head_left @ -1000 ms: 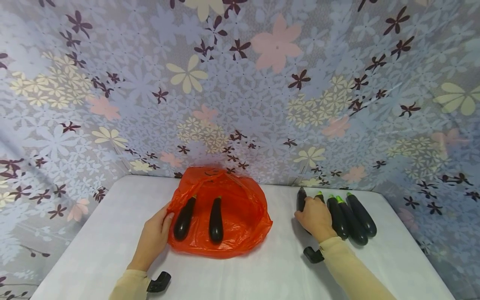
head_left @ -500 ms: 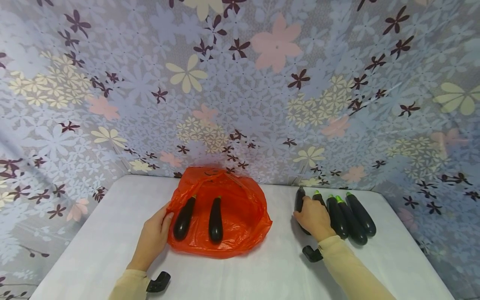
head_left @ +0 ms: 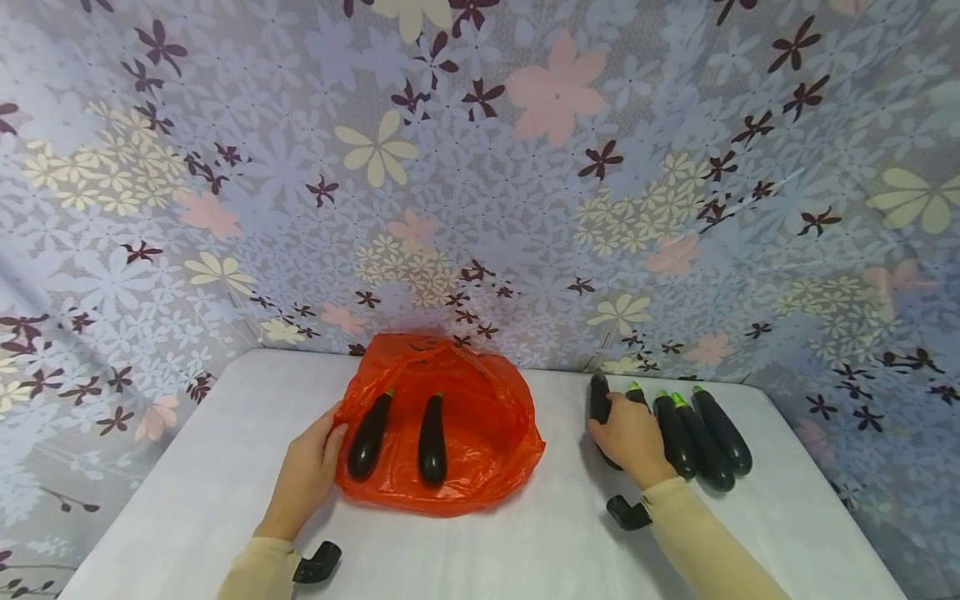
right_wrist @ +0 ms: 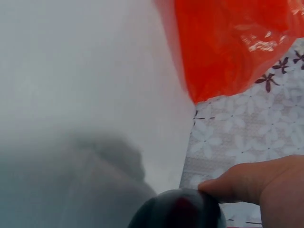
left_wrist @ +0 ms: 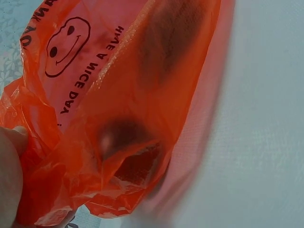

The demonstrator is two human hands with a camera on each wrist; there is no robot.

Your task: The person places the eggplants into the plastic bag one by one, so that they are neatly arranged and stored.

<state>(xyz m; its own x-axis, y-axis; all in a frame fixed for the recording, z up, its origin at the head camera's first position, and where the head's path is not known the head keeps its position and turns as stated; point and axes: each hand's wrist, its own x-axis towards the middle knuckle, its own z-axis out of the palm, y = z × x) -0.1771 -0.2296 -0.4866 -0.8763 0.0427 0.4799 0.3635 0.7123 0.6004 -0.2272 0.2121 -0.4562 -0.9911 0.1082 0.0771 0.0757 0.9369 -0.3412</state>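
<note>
My left hand (head_left: pixel 303 471) pinches the left edge of an open red plastic bag (head_left: pixel 487 467). The left wrist view shows the gathered plastic (left_wrist: pixel 57 190) at my thumb. Inside the bag lie two dark eggplants, one on the left (head_left: pixel 367 442) and one near the middle (head_left: pixel 432 446). To the right, my right hand (head_left: pixel 630 433) grips another dark eggplant (head_left: pixel 600 404) at the left end of a row, its middle partly hidden by my fingers. In the right wrist view my thumb (right_wrist: pixel 242 183) touches the rounded, glossy end of that eggplant (right_wrist: pixel 175 209).
Several more eggplants (head_left: pixel 705 446) with green stems lie side by side right of my right hand. All stand on a white table (head_left: pixel 465 558). A floral cloth (head_left: pixel 480 208) rises behind the table's back edge. A black wrist mount (head_left: pixel 626 512) hangs by each sleeve.
The eggplant in my right hand has shifted slightly left and tilted, showing more of its length. My left hand and the bag stay where they were.
</note>
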